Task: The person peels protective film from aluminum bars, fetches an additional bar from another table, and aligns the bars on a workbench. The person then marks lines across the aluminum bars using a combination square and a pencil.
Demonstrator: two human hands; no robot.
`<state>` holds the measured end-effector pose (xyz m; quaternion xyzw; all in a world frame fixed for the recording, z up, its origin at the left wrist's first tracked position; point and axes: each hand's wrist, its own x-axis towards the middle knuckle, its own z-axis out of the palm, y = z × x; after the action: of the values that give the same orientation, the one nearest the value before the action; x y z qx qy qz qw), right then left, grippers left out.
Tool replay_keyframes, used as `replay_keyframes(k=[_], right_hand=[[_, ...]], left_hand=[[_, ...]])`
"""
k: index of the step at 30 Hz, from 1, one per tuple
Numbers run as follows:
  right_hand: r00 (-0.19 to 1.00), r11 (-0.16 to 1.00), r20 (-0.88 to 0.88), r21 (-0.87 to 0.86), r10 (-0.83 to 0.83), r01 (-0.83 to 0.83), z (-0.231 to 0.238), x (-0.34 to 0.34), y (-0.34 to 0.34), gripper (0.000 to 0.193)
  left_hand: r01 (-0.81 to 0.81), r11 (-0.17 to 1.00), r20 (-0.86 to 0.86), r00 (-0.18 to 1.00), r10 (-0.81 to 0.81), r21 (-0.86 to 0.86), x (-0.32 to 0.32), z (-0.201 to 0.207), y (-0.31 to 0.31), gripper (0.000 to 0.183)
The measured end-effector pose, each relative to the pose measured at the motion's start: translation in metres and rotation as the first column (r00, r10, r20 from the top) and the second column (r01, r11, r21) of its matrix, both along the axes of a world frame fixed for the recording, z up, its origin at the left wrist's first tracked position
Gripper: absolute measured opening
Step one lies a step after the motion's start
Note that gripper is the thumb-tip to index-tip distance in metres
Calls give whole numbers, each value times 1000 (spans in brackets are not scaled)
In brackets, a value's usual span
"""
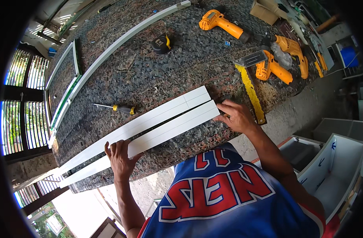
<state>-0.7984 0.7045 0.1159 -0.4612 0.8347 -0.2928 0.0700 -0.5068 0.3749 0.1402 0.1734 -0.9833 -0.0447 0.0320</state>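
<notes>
Two long white profiles lie side by side on the speckled stone table (130,67), a narrow dark gap between them. Fine lines run along both, and the far profile (165,107) has a line across it near its right end. My left hand (122,156) is closed over the near profile (173,129), left of its middle, fingers across its top and thumb at its near edge. At that profile's right end, my right hand (237,116) grips the corner between thumb and fingers. A screwdriver (124,109) with a yellow and black handle lies beyond the far profile.
A tape measure (161,43) lies farther back. Orange power drills (221,24) and a yellow-stained square (250,95) are at the right. A long white bar (122,41) and a frame (75,59) lie at the left. White box (336,170) stands lower right.
</notes>
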Motion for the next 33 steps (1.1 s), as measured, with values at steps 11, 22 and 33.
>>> replay_keyframes(k=[11, 22, 33], right_hand=[[971, 998, 236, -36, -36, 46, -3, 9, 8, 32], [995, 1000, 98, 29, 5, -8, 6, 4, 4, 35], [979, 995, 201, -89, -14, 33, -11, 6, 1, 42]], left_hand=[[-33, 991, 22, 999, 30, 126, 4, -8, 5, 69], [-75, 989, -95, 992, 87, 124, 5, -23, 1, 71], [156, 954, -57, 988, -146, 255, -109, -2, 70, 115]])
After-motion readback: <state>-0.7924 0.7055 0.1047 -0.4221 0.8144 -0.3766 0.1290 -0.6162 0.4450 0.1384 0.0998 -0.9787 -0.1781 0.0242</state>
